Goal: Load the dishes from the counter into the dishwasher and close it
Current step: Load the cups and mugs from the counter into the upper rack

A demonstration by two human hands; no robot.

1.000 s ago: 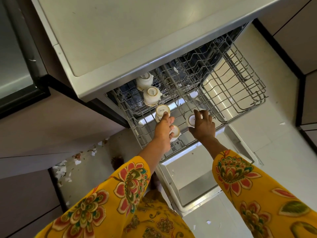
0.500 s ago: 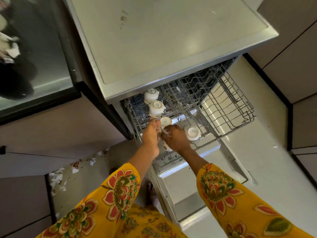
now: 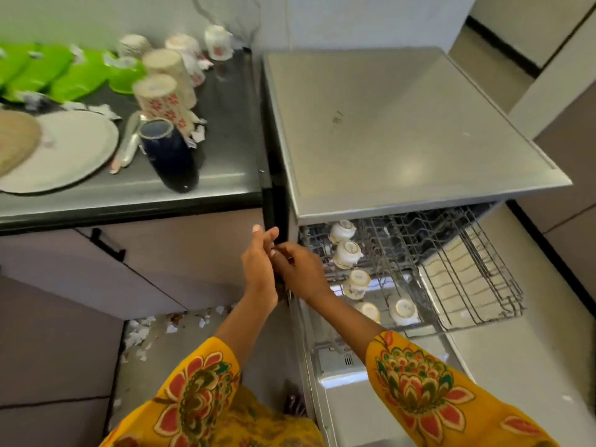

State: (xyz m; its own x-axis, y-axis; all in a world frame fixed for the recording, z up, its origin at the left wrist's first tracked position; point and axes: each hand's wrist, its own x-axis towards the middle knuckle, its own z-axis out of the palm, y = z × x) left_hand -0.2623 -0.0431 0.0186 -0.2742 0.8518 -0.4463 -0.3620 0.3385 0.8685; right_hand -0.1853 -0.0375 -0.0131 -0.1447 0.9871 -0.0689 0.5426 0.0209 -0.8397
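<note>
We see both hands meeting at the centre of the frame, just left of the dishwasher's pulled-out wire rack. The left hand stands edge-up with its fingers straight and pressed together, tips pointing toward the top of the frame; the right hand lies against it with its fingers bent in toward the left palm. Whether anything is pinched between them we cannot tell — the contact point is hidden by the hands themselves. Neither hand touches a dish. The nearest loaded pieces are five small white cups turned upside down in the rack, running in a line from centre right down toward the lower right, the closest just right of the right hand's knuckles. The dishwasher door lies open and flat at the lower right, under the right forearm. The dishes not yet loaded sit well apart from the fingers, on the dark counter in the upper left: a dark blue cup nearest the counter's edge, patterned inverted cups behind it, a large white plate at the far left, and green plates along the top left — all somewhat blurred. Scraps of paper litter the floor at lower left.
</note>
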